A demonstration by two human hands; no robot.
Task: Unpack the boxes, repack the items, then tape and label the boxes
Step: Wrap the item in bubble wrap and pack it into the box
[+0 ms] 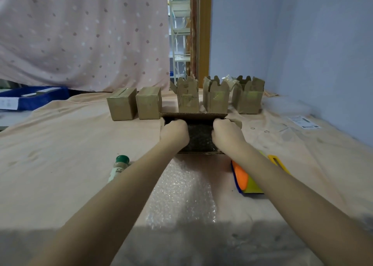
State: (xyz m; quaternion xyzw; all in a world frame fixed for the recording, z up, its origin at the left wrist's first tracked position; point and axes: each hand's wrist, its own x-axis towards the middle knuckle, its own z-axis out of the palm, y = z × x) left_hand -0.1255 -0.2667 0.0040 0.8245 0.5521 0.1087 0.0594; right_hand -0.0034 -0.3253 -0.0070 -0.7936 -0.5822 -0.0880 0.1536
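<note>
An open cardboard box (193, 115) lies in the middle of the table with dark bubble wrap (199, 138) inside it. My left hand (175, 130) and my right hand (227, 130) both reach into the box, one on each side of the wrap, fingers curled down inside and hidden. A sheet of clear bubble wrap (181, 193) lies on the table just in front of the box, between my forearms. Behind the box stand two closed boxes (134, 103) and three open boxes (220, 96).
A green-capped bottle (119, 167) lies left of my left arm. A yellow, orange and blue tool (249, 177) rests under my right forearm. A label sheet (304, 121) lies at the far right near the blue wall. A blue bin (34, 97) sits at far left.
</note>
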